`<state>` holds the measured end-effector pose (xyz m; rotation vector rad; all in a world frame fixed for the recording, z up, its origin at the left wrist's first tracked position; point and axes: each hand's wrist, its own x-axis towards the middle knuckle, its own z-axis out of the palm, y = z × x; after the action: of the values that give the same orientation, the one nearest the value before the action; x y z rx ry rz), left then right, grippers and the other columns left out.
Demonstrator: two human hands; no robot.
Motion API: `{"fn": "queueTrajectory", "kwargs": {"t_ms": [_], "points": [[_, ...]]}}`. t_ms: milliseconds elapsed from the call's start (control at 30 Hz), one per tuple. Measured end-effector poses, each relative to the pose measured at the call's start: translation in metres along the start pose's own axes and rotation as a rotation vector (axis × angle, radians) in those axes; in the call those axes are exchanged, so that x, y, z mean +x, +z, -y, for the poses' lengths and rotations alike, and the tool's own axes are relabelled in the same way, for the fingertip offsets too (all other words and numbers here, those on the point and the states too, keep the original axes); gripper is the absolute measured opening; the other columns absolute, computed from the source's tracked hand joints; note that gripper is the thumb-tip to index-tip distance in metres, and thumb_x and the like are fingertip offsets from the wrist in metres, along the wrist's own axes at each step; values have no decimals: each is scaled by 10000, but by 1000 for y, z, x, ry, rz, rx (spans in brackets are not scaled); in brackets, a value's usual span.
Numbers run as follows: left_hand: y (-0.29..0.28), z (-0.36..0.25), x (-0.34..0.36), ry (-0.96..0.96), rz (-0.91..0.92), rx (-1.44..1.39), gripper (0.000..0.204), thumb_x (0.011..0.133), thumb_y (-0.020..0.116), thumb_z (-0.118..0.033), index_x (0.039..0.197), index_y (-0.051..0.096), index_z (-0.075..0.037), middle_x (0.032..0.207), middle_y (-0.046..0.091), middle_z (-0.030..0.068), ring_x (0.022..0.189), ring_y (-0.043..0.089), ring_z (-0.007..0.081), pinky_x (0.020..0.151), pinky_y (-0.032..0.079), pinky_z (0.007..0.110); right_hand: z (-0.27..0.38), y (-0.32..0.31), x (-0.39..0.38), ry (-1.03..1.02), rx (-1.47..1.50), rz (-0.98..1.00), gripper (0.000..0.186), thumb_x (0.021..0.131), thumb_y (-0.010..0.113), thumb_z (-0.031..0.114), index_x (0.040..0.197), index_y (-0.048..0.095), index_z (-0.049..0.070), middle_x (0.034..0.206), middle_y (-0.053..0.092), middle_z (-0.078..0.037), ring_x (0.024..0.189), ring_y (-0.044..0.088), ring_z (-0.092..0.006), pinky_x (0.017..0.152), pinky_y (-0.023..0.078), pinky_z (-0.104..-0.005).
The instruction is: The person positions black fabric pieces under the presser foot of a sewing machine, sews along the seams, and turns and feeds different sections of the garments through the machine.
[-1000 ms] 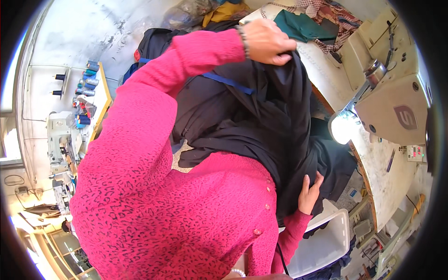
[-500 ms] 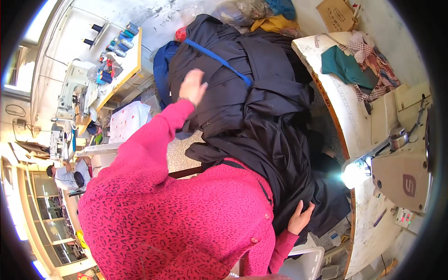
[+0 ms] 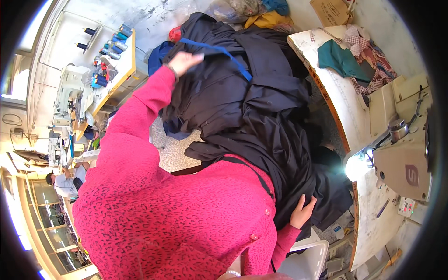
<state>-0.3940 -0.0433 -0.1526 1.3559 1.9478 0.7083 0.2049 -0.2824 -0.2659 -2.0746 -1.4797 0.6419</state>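
Observation:
A big heap of black fabric (image 3: 224, 107) fills the middle and spills over my lap, with a blue strip (image 3: 233, 63) lying across its upper part. My left hand (image 3: 185, 62), arm stretched out, pinches the black fabric at the upper left of the heap, just below the strip's end. My right hand (image 3: 301, 212) has its fingers curled on the folds at the lower right, near a white plastic bin (image 3: 318, 254).
Right: a worn table (image 3: 347, 116) with green and checked scraps (image 3: 343, 63), sewing machine (image 3: 401, 168) and lit lamp (image 3: 357, 165). Left: thread spools (image 3: 112, 51) and machines (image 3: 65, 93); a co-worker (image 3: 67, 182) sits further off. Bags of cloth (image 3: 263, 21) lie behind the heap.
My left hand swung down from the upper right to the left, then reached up and away onto the fabric's far-left part, fingers closing. My right hand stayed on the folds. The view shifted.

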Motion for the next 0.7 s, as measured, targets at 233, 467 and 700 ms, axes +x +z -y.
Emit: {"fn": "queueTrajectory", "kwargs": {"t_ms": [233, 467, 700], "points": [[22, -215, 5, 344, -14, -844, 257, 904, 623, -234, 996, 656, 4, 859, 675, 73, 733, 642, 158, 678, 518, 284, 33, -29, 25, -141, -87, 4, 327, 888, 615, 181, 1104, 519, -46, 1070, 573, -233, 1019, 551, -389, 861, 432, -404], [21, -340, -30, 976, -151, -1001, 200, 906, 627, -219, 823, 653, -38, 744, 660, 64, 641, 626, 169, 620, 518, 296, 123, 4, 60, -204, 671, 237, 461, 817, 687, 127, 1216, 475, 37, 1223, 543, -122, 1148, 534, -265, 899, 449, -359], [36, -368, -104, 1301, -429, -799, 224, 932, 597, -225, 822, 661, -41, 755, 653, 28, 668, 602, 119, 644, 480, 246, 140, 97, 105, -17, 1146, 561, 615, 814, 731, 185, 1226, 305, 21, 1316, 477, -213, 1180, 500, -259, 897, 440, -323]]}}
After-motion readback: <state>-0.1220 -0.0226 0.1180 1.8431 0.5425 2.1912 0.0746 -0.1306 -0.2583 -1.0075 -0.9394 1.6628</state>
